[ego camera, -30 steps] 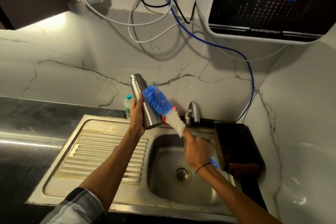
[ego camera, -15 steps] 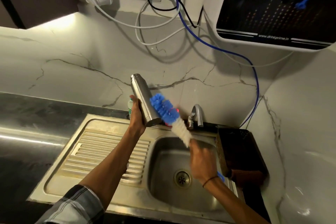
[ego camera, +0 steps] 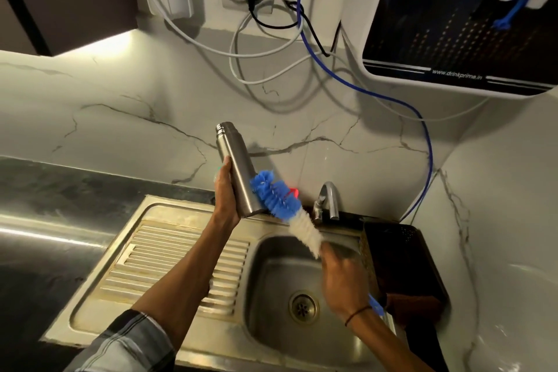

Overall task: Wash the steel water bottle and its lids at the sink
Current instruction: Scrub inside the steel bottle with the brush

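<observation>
Two hands work above the sink (ego camera: 193, 214): the left hand (ego camera: 225, 199) grips the steel water bottle (ego camera: 237, 169) near the basin's back edge, tilted, while the right hand (ego camera: 342, 284) holds a bottle brush (ego camera: 279, 198) whose blue bristles touch the bottle's lower side.

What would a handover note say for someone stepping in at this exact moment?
Left hand: grips the steel bottle, held tilted above the sink, open neck up, no lid on it.
Right hand: holds the bottle brush by its handle; the blue bristles press against the bottle's lower side.
Tap: no water visibly running.
Done: outside scrubbing is under way.
Left: finish scrubbing, brush the inside, rinse. Lids are not in view, so find and wash them.
</observation>
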